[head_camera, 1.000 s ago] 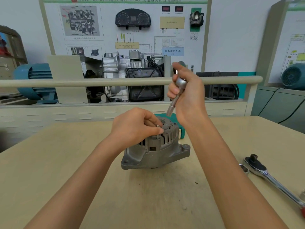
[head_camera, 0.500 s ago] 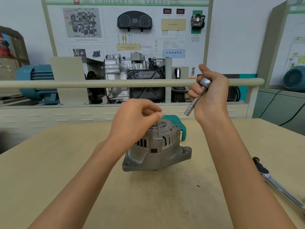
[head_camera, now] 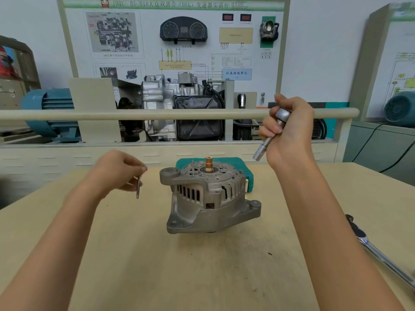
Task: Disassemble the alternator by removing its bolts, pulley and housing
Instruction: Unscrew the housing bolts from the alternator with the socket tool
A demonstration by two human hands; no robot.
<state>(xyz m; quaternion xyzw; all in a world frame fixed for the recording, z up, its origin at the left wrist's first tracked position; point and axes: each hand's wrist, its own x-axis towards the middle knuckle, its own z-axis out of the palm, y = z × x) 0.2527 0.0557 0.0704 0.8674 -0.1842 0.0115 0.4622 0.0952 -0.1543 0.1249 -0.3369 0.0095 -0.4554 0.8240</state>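
The alternator [head_camera: 210,198] stands on the counter [head_camera: 157,265] between the two arms, its slotted end up and its copper-tipped shaft [head_camera: 209,163] pointing at the ceiling; a green case [head_camera: 248,176] lies just behind it. The left hand [head_camera: 116,170] is off to the left of the housing and apart from it, fingertips pinching the head of a long thin bolt [head_camera: 137,187] that hangs straight down, clear of the counter; the right hand [head_camera: 289,129] is raised above and to the right, fingers curled round a socket driver [head_camera: 268,138] whose open end slants down toward the alternator. One more thin bolt [head_camera: 193,168] stands up from the top face just left of the shaft; a ratchet wrench [head_camera: 381,254] lies on the counter at the far right.

The step in hand looks to be setting the freed bolt aside; it is best laid flat on the counter, well away from the edge and out of the arms' way, so that it neither rolls off nor gets lost among other parts; loose bolts are better kept together in one spot. The driver should then go squarely onto the head of the standing bolt, in line with its shank, or the socket may slip; a hand steadying the housing would stop the alternator from turning or tipping on its narrow base.
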